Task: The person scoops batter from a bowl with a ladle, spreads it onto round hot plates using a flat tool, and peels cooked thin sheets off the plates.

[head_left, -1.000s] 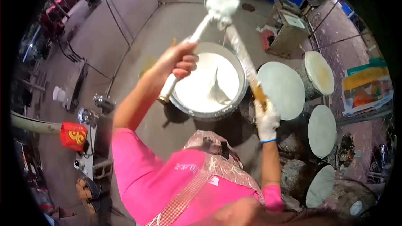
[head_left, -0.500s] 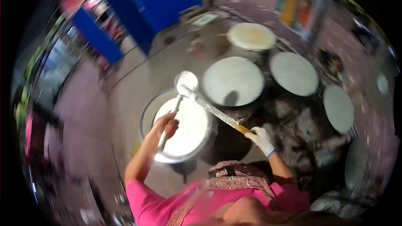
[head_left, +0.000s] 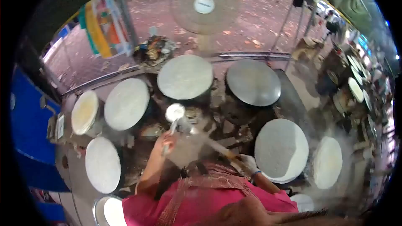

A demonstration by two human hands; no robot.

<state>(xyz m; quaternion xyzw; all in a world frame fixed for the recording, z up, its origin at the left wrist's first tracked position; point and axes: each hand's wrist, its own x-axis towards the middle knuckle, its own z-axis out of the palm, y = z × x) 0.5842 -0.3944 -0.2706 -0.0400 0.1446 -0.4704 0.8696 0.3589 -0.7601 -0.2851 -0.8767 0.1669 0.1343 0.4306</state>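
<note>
Tools in hand number two: one ladle [head_left: 174,112] and one long stick [head_left: 213,143], both just left of or near the centre of the frame. Left hand [head_left: 168,141], bare, is closed around the ladle handle; right hand [head_left: 248,164], gloved, grips the yellowish end of the stick. The ladle has a round, bright white bowl directed toward the top of the frame. The stick is pale, straight and blurred; its far end lies at the ladle's neck, and contact between them cannot be determined. Round griddles in full view number seven: six carry a pale layer, including a yellowish one [head_left: 85,112] at left and a two-toned grey-and-white one [head_left: 281,150] at right; one dark grey griddle [head_left: 253,83] stands at upper right of centre. One tub [head_left: 97,213] of white contents occupies the lower left; one fan [head_left: 204,5], the top centre.
</note>
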